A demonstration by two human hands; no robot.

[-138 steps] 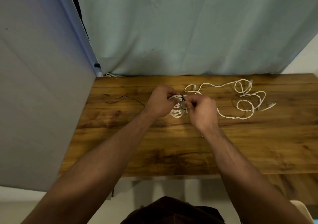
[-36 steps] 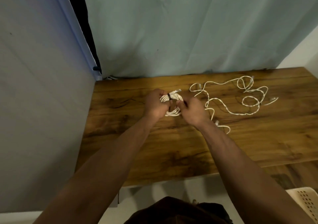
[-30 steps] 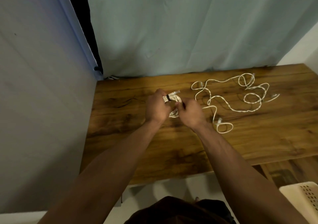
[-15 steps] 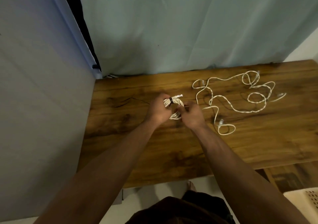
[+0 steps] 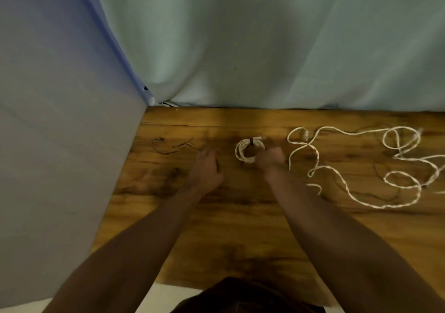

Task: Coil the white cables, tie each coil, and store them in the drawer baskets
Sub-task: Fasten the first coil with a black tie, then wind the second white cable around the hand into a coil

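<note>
**One coil tied, one big tangle to go – what can bite from here**

The tied coil [image 5: 248, 160] lies flat on the wooden worktop [image 5: 240, 216], with a dark tie [image 5: 251, 141] cinched on its far side.

- **Hands:** The left hand [image 5: 206, 172] is just left of the coil, fingers relaxed, holding nothing. The right hand [image 5: 269, 159] is bunched against the coil's right edge. The shot is smeared, so I can't tell if it actually has hold of it.
- **Loose cable:** My main worry is the loose cable [image 5: 317, 158] sprawled right of the coil. Its nearest loops sit close to the right forearm, so a careless lift could snag them and drag the whole mess.
- **The tie:** If it's only half twisted, the coil could spring open on the way to a basket – and no basket or drawer shows here.
- **Spare ties:** The ones [image 5: 168, 152] left of the coil are thin and dark on dark grain, so they're easy to lose.
- **Room:** There's a pale green curtain [image 5: 265, 48] behind the coil and a grey-blue panel [image 5: 60, 120] to its left.
</note>
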